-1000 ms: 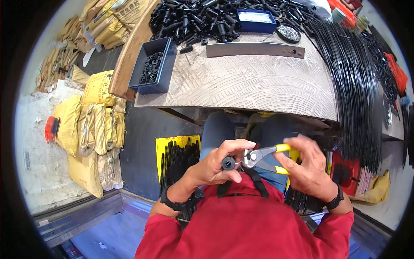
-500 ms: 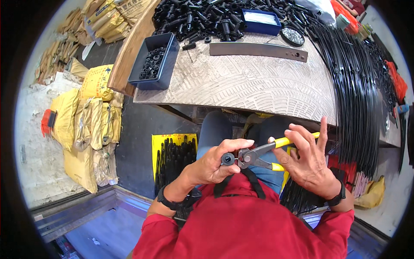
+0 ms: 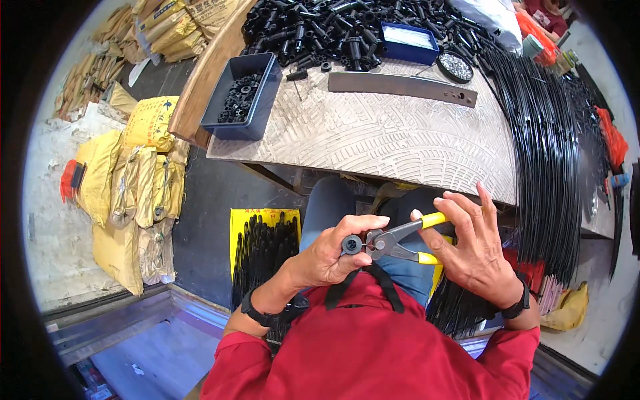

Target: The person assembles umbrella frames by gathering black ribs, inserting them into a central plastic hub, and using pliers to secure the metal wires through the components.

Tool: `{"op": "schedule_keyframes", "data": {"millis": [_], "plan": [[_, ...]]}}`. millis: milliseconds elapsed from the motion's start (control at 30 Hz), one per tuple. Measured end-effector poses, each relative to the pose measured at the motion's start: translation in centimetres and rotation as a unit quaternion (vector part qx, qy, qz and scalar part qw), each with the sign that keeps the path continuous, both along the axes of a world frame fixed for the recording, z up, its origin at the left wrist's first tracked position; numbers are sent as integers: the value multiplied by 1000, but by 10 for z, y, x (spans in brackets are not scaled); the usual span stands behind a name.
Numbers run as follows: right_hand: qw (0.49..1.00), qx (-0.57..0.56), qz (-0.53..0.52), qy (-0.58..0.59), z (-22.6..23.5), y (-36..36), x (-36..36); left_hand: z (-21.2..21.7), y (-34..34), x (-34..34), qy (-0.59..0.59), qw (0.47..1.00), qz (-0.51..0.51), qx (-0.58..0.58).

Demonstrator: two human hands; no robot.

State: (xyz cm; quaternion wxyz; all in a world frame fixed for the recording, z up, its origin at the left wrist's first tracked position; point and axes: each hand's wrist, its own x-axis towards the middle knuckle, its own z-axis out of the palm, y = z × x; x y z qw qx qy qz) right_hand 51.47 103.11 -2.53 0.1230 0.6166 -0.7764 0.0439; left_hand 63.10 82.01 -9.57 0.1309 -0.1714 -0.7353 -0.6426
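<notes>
Between thumb and fingers, my left hand (image 3: 331, 252) pinches a round black plastic part (image 3: 352, 245) with a hole in its end. Right beside that part are the jaws of the pincers (image 3: 395, 239), dark metal with yellow-sleeved handles. A thin pin or wire seems to run from the part to the jaws; it is too small to make out well. My right hand (image 3: 470, 247) holds the pincers by their handles, which stand apart, with the index or outer fingers stretched upward. Both hands are above my lap, in front of the bench edge.
A patterned bench top (image 3: 387, 133) lies ahead, with a bin of small black rings (image 3: 241, 100), a flat metal bar (image 3: 403, 89), a blue box (image 3: 409, 43), a round dish (image 3: 455, 67) and heaped black tubes (image 3: 313, 30). Long black rods (image 3: 543, 160) hang over the right side.
My hands keep nearly the same pose, the pincers still at the black part. The right hand's raised finger has tipped slightly left, and the whole view has shifted a little.
</notes>
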Motion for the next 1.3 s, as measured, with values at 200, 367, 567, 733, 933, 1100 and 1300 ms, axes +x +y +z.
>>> {"op": "schedule_keyframes", "data": {"millis": [200, 367, 567, 733, 933, 1100, 1300], "plan": [[999, 44, 9, -9, 4, 0, 1, 2, 0, -1, -24, 999, 21, 8], [995, -84, 4, -48, -37, -10, 5, 5, 7, 1, -58, 994, 64, 73], [978, -162, -2, -134, -76, -24, 17, 1, 24, -1, -22, 980, 179, 82], [958, -206, 10, -199, -84, -27, 15, 1, 33, -12, -20, 956, 287, 62], [853, -298, -199, -379, -38, -17, -83, -18, 25, -7, -28, 961, 236, 139], [839, -289, -322, -330, -24, -19, -221, -11, 38, -17, -23, 983, 147, 109], [900, -111, -416, -70, -36, -68, -262, -11, 25, -22, -26, 984, 143, 100]]}}
